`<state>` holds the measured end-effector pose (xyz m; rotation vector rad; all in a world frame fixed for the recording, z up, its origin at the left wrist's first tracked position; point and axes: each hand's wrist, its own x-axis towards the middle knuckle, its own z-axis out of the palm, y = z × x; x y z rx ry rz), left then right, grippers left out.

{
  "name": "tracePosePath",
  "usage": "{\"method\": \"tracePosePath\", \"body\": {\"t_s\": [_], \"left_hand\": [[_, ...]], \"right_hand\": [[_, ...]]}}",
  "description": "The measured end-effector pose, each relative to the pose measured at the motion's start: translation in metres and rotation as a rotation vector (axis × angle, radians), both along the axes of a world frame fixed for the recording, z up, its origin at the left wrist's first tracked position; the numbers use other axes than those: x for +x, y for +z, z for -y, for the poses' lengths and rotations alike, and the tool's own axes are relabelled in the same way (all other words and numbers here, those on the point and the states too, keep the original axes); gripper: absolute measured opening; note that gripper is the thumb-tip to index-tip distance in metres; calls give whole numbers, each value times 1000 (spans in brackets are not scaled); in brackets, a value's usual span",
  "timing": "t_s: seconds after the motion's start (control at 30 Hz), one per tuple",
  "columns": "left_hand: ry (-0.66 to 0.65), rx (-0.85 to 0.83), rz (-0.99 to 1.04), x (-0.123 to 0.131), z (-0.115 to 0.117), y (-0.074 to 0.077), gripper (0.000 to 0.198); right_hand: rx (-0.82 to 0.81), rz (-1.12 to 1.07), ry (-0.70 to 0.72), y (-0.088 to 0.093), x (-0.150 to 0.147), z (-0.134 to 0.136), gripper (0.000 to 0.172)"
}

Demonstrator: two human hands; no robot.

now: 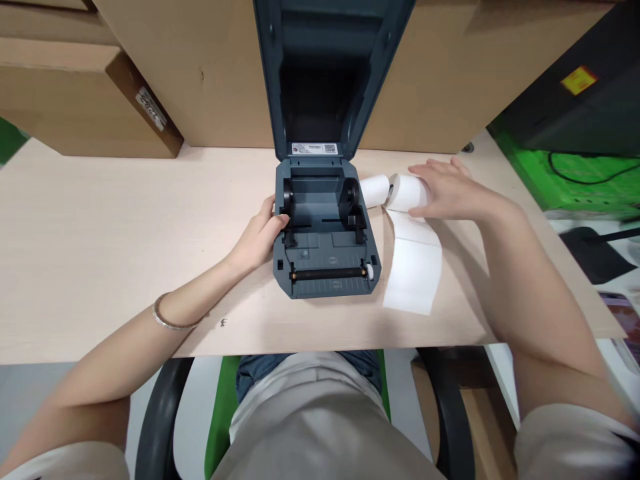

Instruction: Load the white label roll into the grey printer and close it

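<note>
Partly hidden — paper roll (406,192) behind right hand (447,190), lid (325,87) cropped

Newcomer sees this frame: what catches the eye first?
The dark label printer at center, its lid standing wide open and the left hand at its left side. Then the white roll held by the right hand, its strip lying on the table right of the printer.

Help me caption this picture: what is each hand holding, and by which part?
The left hand holds the printer by its left wall. The right hand spans the right end of a paper roll; whether it grips is unclear.
</note>
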<state>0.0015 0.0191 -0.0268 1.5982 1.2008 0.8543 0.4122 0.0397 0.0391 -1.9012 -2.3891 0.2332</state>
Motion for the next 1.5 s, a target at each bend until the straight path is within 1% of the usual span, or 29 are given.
{"method": "tracePosePath", "body": {"t_s": [0.03,0.13,0.23,0.37,0.43,0.5,0.67,0.73,0.83,0.9,0.97,1.03,1.1,1.17,1.27,1.37,1.43,1.5], "left_hand": [[0,1,-2,0,0,1,59],[-3,-11,5,1,1,2,60],[-7,-18,10,1,1,4,62],[-5,-5,-25,2,3,9,65],[-8,4,-31,3,4,11,66],[-12,2,-25,3,4,12,66],[-6,-21,-4,2,2,7,63],[-4,-29,9,2,2,5,63],[-1,-31,18,2,1,4,63],[-1,-21,18,2,2,4,62],[-6,-11,16,1,1,4,62],[-13,-3,17,1,1,4,63],[-15,-4,17,2,2,4,63],[-12,-8,11,2,3,6,62],[-4,-9,4,4,5,10,62],[0,0,5,4,7,12,62],[-3,4,2,4,7,11,62],[-8,6,-1,3,6,9,61]], "right_hand": [[-2,-34,15,5,-3,-1,80],[-10,-106,54,18,-15,-8,54],[-30,-165,76,24,-28,-20,39],[-212,-212,137,25,-38,-35,29],[-225,-186,149,24,-42,-40,27],[-189,-172,142,22,-45,-42,27],[-150,-205,137,18,-48,-51,41],[-179,-188,90,20,-51,-56,48],[-293,-115,4,25,-58,-63,52],[-371,-88,-7,27,-64,-66,49],[-430,-77,0,26,-70,-67,40],[-452,-60,1,24,-75,-67,29],[-413,-45,-13,25,-77,-65,26],[-336,-35,-37,32,-74,-59,28],[-199,-60,-57,57,-61,-41,32],[-34,-209,-52,88,-51,-15,30],[47,-330,13,101,-58,0,29],[38,-382,133,104,-77,9,32]]}}
